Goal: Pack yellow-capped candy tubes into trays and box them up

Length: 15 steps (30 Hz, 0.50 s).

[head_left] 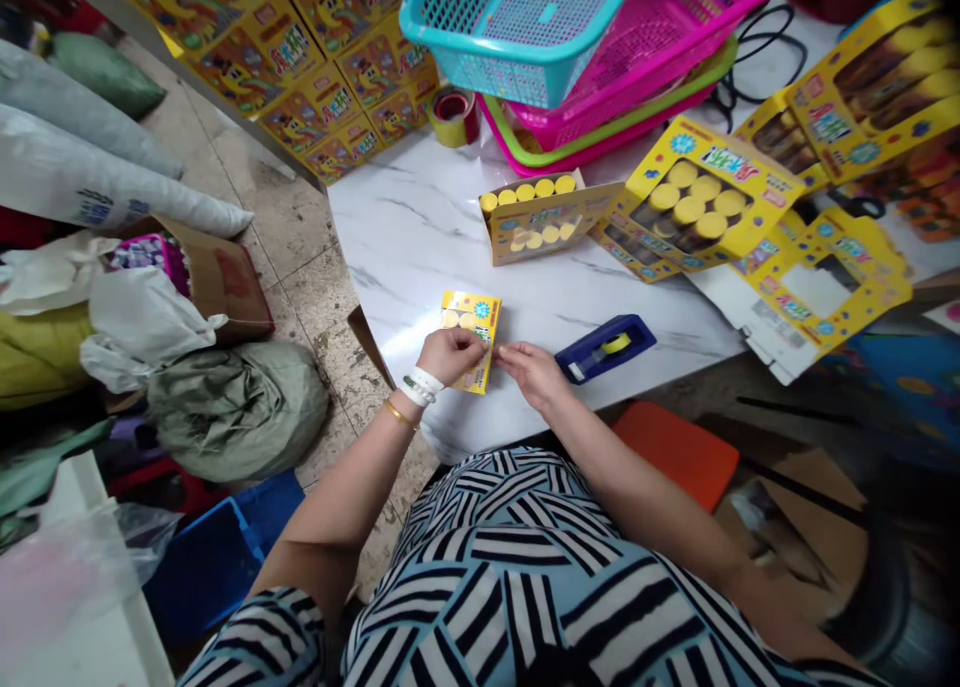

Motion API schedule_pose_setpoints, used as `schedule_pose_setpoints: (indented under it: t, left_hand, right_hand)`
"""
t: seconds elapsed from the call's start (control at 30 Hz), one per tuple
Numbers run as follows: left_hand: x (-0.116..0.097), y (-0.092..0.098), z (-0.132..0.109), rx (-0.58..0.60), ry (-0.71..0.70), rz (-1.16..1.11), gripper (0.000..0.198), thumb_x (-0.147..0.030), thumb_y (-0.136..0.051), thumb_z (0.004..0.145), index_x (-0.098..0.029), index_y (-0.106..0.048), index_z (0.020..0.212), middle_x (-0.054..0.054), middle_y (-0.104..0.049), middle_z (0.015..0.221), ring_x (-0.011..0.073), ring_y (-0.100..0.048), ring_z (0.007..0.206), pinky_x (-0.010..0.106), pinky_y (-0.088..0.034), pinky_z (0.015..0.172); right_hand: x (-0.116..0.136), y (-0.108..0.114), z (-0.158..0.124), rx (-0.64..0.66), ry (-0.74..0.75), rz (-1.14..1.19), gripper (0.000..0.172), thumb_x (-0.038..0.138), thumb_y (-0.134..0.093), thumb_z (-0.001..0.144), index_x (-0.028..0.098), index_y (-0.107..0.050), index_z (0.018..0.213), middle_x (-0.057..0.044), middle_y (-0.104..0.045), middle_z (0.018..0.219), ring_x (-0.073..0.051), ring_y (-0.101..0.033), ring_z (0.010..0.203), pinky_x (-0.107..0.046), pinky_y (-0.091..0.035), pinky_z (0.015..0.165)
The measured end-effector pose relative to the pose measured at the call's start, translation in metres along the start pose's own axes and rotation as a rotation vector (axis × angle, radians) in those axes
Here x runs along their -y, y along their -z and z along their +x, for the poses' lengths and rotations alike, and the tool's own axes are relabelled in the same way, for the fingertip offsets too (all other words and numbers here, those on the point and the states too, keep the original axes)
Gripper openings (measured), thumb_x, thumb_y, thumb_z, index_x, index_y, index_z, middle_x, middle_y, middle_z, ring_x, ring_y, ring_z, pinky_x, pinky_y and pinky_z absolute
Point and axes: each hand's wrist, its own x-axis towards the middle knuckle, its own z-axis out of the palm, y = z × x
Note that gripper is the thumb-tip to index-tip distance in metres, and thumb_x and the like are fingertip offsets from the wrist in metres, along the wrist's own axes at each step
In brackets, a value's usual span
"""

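A small yellow box with round windowed pieces lies on the marble-patterned table near its front left edge. My left hand, with bracelets at the wrist, rests over the box, its fingers curled into a pinch near the box's right edge. Close by on the right, my right hand has thumb and fingers pressed together at that same edge. Whatever is between the fingertips is too small to make out. A blue tape dispenser with a yellow roll sits just right of my right hand.
Behind stands an open box of yellow-capped tubes. Windowed yellow boxes pile up at the right. Stacked baskets and a tape roll are at the back. Packed cartons rise at back left; sacks lie on the floor.
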Motion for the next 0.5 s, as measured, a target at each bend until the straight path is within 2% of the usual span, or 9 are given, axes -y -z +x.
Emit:
schedule_pose_setpoints:
  t: [0.07,0.17,0.33,0.5]
  left_hand:
    - [0.003,0.0,0.008,0.053,0.038,0.0,0.013,-0.027,-0.067,0.081,-0.017,-0.071,0.074,0.0,-0.069,0.065,0.0135,-0.063,0.062,0.026,-0.051,0.064]
    - [0.002,0.0,0.016,0.128,0.105,-0.002,0.015,-0.028,-0.065,0.088,-0.014,-0.068,0.084,-0.001,-0.068,0.07,0.0117,-0.064,0.062,0.026,-0.055,0.063]
    - [-0.006,-0.001,0.018,0.18,0.177,0.055,0.023,-0.035,-0.06,0.095,-0.012,-0.064,0.094,0.0,-0.066,0.08,0.0103,-0.063,0.065,0.027,-0.057,0.063]
    - [-0.008,-0.002,0.017,0.178,0.168,0.162,0.023,-0.034,-0.061,0.094,-0.012,-0.064,0.088,-0.001,-0.066,0.075,0.0098,-0.062,0.062,0.027,-0.056,0.062]
  right_hand:
    - [-0.004,0.002,0.009,0.028,-0.041,0.027,0.02,0.032,-0.064,0.093,0.013,-0.065,0.1,-0.005,-0.068,0.1,-0.016,-0.066,0.089,-0.036,-0.056,0.081]
    - [-0.006,0.004,0.018,0.059,-0.077,0.055,0.025,0.032,-0.061,0.095,0.014,-0.063,0.112,-0.006,-0.066,0.108,-0.016,-0.066,0.091,-0.035,-0.057,0.079]
    - [-0.006,0.005,0.025,0.09,-0.108,0.085,0.028,0.033,-0.061,0.095,0.014,-0.062,0.116,-0.007,-0.065,0.111,-0.017,-0.065,0.092,-0.036,-0.057,0.079]
    - [-0.008,0.008,0.022,0.085,-0.11,0.107,0.028,0.033,-0.061,0.095,0.014,-0.062,0.116,-0.007,-0.065,0.112,-0.018,-0.065,0.095,-0.037,-0.057,0.081]
